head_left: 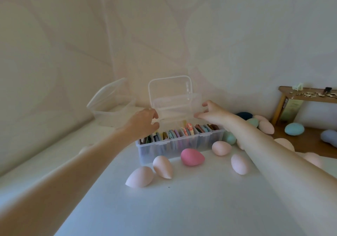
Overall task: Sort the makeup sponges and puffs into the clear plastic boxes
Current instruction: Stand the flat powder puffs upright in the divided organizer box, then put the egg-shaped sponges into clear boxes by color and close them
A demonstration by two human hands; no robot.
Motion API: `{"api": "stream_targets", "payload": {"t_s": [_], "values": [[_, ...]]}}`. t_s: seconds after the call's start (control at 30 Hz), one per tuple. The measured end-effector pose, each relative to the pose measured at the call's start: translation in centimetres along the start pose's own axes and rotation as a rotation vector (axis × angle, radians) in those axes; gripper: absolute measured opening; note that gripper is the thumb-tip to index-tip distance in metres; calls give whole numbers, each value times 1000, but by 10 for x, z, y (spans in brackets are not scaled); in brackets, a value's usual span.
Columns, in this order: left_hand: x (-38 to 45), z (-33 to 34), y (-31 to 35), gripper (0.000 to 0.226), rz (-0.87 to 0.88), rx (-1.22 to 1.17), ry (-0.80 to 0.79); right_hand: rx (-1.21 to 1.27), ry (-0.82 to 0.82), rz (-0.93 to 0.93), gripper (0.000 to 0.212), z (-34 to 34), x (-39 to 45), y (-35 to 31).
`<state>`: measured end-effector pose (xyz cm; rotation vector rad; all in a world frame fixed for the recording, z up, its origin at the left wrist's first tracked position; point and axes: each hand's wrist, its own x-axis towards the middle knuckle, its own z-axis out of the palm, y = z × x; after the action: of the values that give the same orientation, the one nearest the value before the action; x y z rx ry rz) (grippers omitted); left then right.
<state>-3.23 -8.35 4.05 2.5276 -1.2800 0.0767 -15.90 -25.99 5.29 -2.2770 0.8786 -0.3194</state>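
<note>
Two clear boxes: the near divided box (pixel 179 144), mid-worktop (pixel 182 208), stands packed with flat puffs (pixel 189 131), its lid (pixel 170 93) upright. We judge it full, lid closing next. Left hand (pixel 144 121) and right hand (pixel 213 112) flank the hinge, fingers loosely curled; contact unclear. Egg sponges (pixel 192 157) crowd the front edge; the empty box (pixel 111 111) waits behind-left.

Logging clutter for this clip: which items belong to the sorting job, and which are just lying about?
Job: divided clear box of flat puffs, its lid held by left hand and right hand; second clear box; loose egg sponges.
Bystanders: wooden shelf and its small trinkets.
</note>
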Motion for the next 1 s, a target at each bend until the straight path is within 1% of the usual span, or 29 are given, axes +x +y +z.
{"api": "stream_targets", "payload": {"t_s": [0.1, 0.13, 0.17, 0.23, 0.3, 0.33, 0.43, 0.5, 0.53, 0.6, 0.67, 0.7, 0.73, 0.77, 0.83, 0.9, 0.93, 1.0], "values": [[2, 0, 14, 30, 61, -9, 168, -56, -42, 11, 87, 3, -4, -3], [1, 0, 21, 30, 94, -29, 194, -87, -52, 17, 91, 4, -4, -3], [1, 1, 28, 29, 135, -45, 186, -119, -65, 26, 95, 5, -4, -4], [-1, 5, 41, 29, 223, -63, 99, -180, -86, 50, 98, 8, -4, -6], [-3, 10, 48, 28, 259, -36, -5, -237, -81, 74, 96, 13, -5, -9], [-3, 12, 49, 28, 264, -24, -26, -266, -65, 87, 94, 16, -5, -10], [-4, 14, 47, 28, 264, -47, -30, -347, 2, 122, 90, 23, -7, -14], [-5, 11, 44, 28, 277, -55, -46, -348, -2, 136, 93, 23, -5, -14], [-6, 10, 42, 28, 282, -56, -29, -331, -18, 141, 97, 23, -3, -13], [-5, 7, 35, 30, 262, -86, 103, -250, -53, 128, 108, 19, -1, -12], [-3, 2, 24, 31, 157, -154, 285, -93, -56, 100, 111, 11, -3, -13], [0, -1, 17, 32, 74, -175, 337, -4, -43, 90, 107, 7, -4, -13], [2, -3, 8, 32, -28, -183, 342, 82, -21, 89, 102, 3, -3, -13], [4, -3, 0, 34, -146, -178, 304, 142, 0, 94, 97, -1, -1, -12], [7, -2, -19, 44, -374, -129, 130, 159, 9, 121, 84, -1, 6, -11], [6, 2, -29, 52, -516, -161, -38, 138, -7, 138, 68, 2, 9, -10], [5, 4, -32, 51, -546, -240, -79, 126, -11, 132, 60, 5, 9, -9], [3, 5, -33, 37, -582, -491, -72, 67, -17, 103, 56, 9, 8, -9]]}}
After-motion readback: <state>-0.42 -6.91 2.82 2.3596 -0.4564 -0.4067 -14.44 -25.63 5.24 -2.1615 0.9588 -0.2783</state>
